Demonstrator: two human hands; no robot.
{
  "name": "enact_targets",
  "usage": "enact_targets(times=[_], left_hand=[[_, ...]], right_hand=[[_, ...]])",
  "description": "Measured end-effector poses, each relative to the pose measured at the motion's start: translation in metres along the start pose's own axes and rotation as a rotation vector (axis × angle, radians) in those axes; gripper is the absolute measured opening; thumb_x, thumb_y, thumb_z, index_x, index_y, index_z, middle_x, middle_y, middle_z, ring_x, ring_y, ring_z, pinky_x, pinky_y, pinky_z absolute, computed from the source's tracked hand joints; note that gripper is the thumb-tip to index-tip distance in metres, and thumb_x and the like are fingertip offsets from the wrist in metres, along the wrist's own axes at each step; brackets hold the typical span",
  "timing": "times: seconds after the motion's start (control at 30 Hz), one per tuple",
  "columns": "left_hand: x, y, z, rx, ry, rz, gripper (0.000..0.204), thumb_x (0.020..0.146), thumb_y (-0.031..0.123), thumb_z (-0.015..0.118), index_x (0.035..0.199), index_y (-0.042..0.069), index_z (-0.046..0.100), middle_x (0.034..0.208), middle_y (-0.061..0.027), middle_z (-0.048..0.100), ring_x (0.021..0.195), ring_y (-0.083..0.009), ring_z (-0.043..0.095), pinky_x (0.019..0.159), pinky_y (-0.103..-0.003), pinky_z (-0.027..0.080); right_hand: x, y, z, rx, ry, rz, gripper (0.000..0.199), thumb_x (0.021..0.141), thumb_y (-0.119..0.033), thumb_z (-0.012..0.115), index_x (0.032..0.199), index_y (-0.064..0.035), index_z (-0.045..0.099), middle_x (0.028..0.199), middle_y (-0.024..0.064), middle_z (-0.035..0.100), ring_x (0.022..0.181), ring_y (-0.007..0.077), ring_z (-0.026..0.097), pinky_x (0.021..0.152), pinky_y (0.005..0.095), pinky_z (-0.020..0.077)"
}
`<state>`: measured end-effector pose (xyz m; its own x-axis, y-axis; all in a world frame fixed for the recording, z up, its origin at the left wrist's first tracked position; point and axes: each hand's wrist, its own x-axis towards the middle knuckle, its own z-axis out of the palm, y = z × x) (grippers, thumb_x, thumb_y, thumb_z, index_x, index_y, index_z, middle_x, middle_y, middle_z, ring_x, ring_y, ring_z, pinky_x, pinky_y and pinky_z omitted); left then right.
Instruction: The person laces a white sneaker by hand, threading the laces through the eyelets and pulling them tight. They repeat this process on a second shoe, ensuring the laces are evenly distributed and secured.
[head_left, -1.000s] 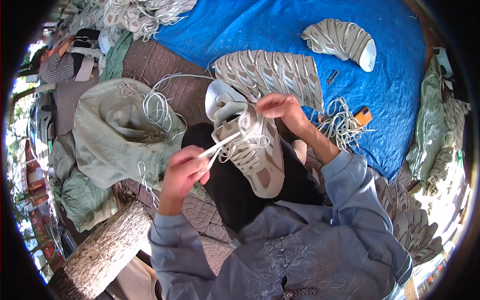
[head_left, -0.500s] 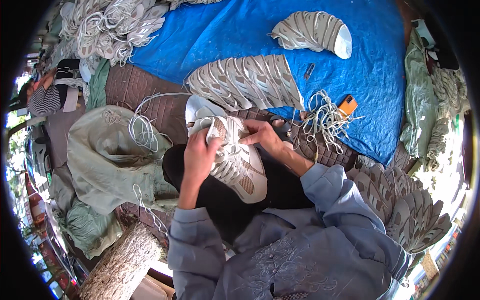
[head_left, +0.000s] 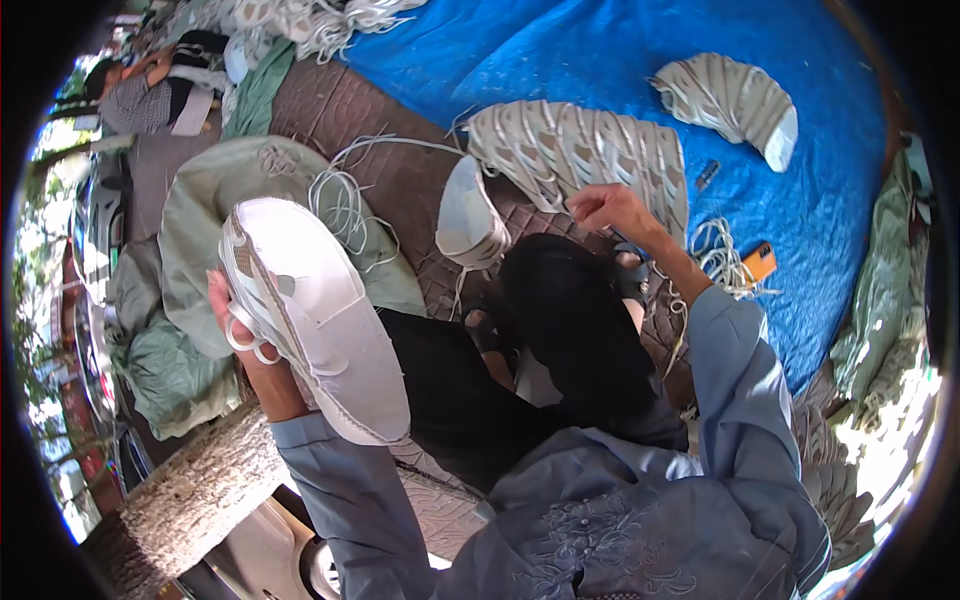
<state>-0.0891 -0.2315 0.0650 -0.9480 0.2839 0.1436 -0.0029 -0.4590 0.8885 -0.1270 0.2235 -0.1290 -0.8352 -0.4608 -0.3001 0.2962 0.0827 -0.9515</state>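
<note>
Head view: the left hand (head_left: 232, 318) gripped a white shoe (head_left: 310, 320), sole up, at the person's left. The right hand (head_left: 612, 208) reached a shoe row (head_left: 580, 155), fingers seemingly curled together.

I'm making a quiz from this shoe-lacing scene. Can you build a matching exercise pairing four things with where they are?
Things:
1. white sneaker
2. row of stacked shoes
3. orange cutter
4. loose white laces

Places:
A. on the blue tarp, near a lace bundle
B. on the green sack
C. held up in the left hand
D. beside the right hand

Pairs: 1-C, 2-D, 3-A, 4-B
</note>
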Motion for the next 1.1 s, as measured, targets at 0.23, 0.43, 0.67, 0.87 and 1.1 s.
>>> enact_targets(times=[0.23, 0.43, 0.67, 0.87, 1.1], left_hand=[[0.017, -0.024, 0.055, 0.068, 1.025, -0.092, 0.037, 0.087, 0.040, 0.042, 0.095, 0.006, 0.054, 0.075, -0.0041, 0.056, 0.068, -0.0133, 0.054, 0.059, -0.026, 0.049], [-0.001, -0.028, -0.005, -0.083, 0.778, -0.079, 0.042, 0.089, 0.039, 0.038, 0.106, 0.003, 0.053, 0.088, -0.0100, 0.061, 0.071, -0.0172, 0.056, 0.066, -0.029, 0.050], [-0.012, 0.006, -0.042, 0.067, 0.779, 0.013, 0.041, 0.088, 0.035, 0.041, 0.111, 0.003, 0.051, 0.103, -0.0105, 0.059, 0.089, -0.0200, 0.059, 0.079, -0.032, 0.048], [0.006, 0.035, 0.006, -0.092, 0.984, 0.232, 0.034, 0.090, 0.035, 0.037, 0.075, 0.006, 0.045, 0.057, 0.0007, 0.031, 0.048, -0.0110, 0.025, 0.046, -0.026, 0.023], [-0.016, 0.025, 0.032, 0.226, 0.786, 0.271, 0.045, 0.083, 0.040, 0.051, 0.104, 0.000, 0.049, 0.085, -0.0082, 0.057, 0.070, -0.0169, 0.056, 0.061, -0.031, 0.045]], right_hand=[[0.103, 0.046, 0.086, -1.355, -0.109, -0.758, 0.012, 0.067, -0.011, 0.058, 0.077, -0.0082, 0.062, 0.096, 0.0042, 0.056, 0.105, 0.0188, 0.046, 0.088, 0.0367, 0.0351], [0.140, 0.090, 0.098, -1.631, -0.420, -0.797, 0.010, 0.067, -0.018, 0.054, 0.059, -0.0172, 0.060, 0.070, 0.0017, 0.057, 0.086, 0.0169, 0.053, 0.083, 0.0387, 0.0335], [0.176, -0.046, 0.105, -0.520, -0.449, -0.202, 0.027, 0.056, -0.008, 0.065, 0.082, -0.0032, 0.065, 0.070, 0.0050, 0.063, 0.058, 0.0160, 0.057, 0.061, 0.0301, 0.0445], [0.150, -0.154, 0.077, 0.211, -0.235, -0.112, 0.034, 0.061, -0.003, 0.065, 0.093, 0.0062, 0.060, 0.081, 0.0093, 0.063, 0.067, 0.0150, 0.060, 0.067, 0.0266, 0.0473], [0.068, -0.220, 0.054, 0.159, -0.192, -0.158, 0.040, 0.059, -0.007, 0.063, 0.096, 0.0093, 0.057, 0.084, 0.0119, 0.062, 0.071, 0.0185, 0.060, 0.071, 0.0297, 0.0475]])
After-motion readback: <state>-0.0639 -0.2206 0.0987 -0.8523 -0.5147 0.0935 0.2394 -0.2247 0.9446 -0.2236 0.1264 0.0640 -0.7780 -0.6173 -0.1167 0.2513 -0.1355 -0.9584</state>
